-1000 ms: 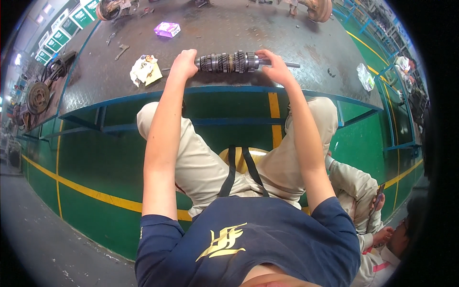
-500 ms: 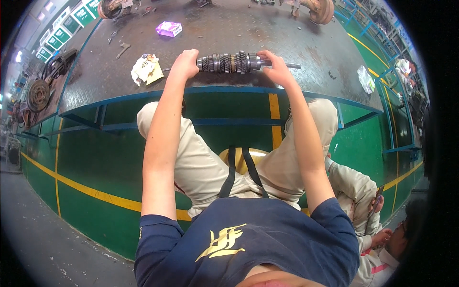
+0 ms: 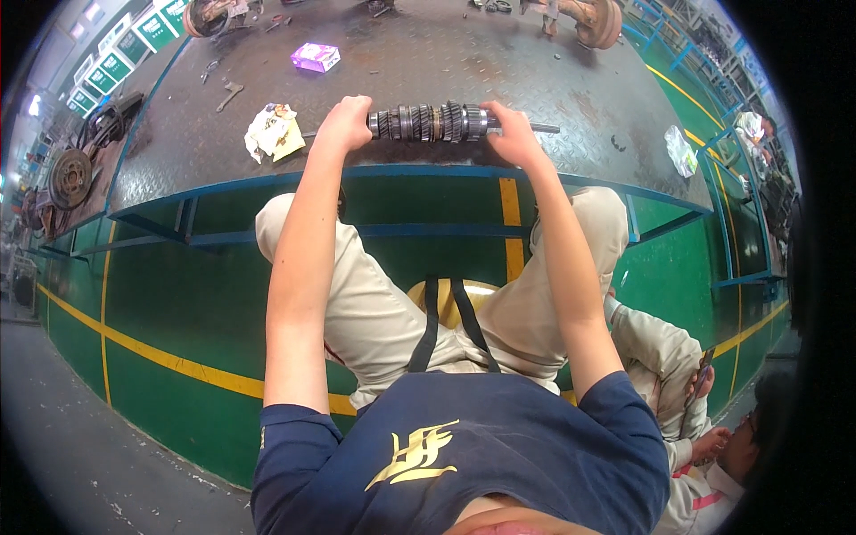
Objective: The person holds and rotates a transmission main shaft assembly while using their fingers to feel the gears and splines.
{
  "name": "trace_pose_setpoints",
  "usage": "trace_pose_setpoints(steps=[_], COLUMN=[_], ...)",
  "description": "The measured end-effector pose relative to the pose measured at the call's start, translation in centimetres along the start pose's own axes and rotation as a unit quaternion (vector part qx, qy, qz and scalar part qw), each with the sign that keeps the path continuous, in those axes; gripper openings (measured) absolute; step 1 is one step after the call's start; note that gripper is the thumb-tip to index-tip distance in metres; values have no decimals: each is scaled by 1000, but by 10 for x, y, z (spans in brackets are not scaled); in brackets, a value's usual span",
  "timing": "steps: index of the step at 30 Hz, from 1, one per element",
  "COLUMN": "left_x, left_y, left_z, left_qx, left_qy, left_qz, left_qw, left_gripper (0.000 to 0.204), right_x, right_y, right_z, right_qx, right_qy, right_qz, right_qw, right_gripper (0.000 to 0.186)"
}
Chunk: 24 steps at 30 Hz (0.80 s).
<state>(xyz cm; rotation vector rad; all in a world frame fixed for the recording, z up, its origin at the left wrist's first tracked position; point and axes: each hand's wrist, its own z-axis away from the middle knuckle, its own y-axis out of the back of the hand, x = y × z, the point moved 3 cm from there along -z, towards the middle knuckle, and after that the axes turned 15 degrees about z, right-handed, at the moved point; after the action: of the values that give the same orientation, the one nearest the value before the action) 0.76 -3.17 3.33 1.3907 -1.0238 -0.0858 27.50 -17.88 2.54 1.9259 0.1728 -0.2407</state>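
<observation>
A gear shaft (image 3: 419, 124), a dark steel shaft stacked with several toothed gears and a brass-coloured ring, lies crosswise near the table's front edge. My left hand (image 3: 347, 125) is closed around its left end. Around the right end, my right hand (image 3: 515, 135) is closed too, with its thumb side against the last collar. A thin metal rod (image 3: 546, 128) shows beyond my right hand; whether it belongs to the shaft I cannot tell. Just left of my left hand lies a crumpled, stained white cloth or paper (image 3: 269, 131) with a yellowish sheet.
The dark metal table (image 3: 392, 71) has a blue frame. On it are a purple box (image 3: 316, 57), a wrench-like tool (image 3: 229, 95), a white plastic bag (image 3: 681, 152) and rusty drum-shaped parts (image 3: 599, 23) at the back. Another person (image 3: 664, 348) sits low at my right, holding a phone.
My right hand's fingers have closed further around the shaft's right end. The gears look slightly turned and a little lower. My left hand keeps its grip.
</observation>
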Motion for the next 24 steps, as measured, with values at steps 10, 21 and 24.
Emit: trace_pose_setpoints(steps=[10,21,24], left_x=[-2,-2,0], left_y=[0,0,-1], left_z=[0,0,2], left_qx=[7,-17,-15], left_qy=[-31,11,0], left_qz=[-3,-12,-16], left_qw=[999,1000,1000], left_gripper=[18,21,20], right_x=[1,11,9], right_y=[-4,-15,-16], right_z=[-1,-3,0], right_qx=[0,14,22], right_qy=[2,13,1], right_qz=[56,78,88], right_qw=[998,997,996], right_gripper=[48,48,47])
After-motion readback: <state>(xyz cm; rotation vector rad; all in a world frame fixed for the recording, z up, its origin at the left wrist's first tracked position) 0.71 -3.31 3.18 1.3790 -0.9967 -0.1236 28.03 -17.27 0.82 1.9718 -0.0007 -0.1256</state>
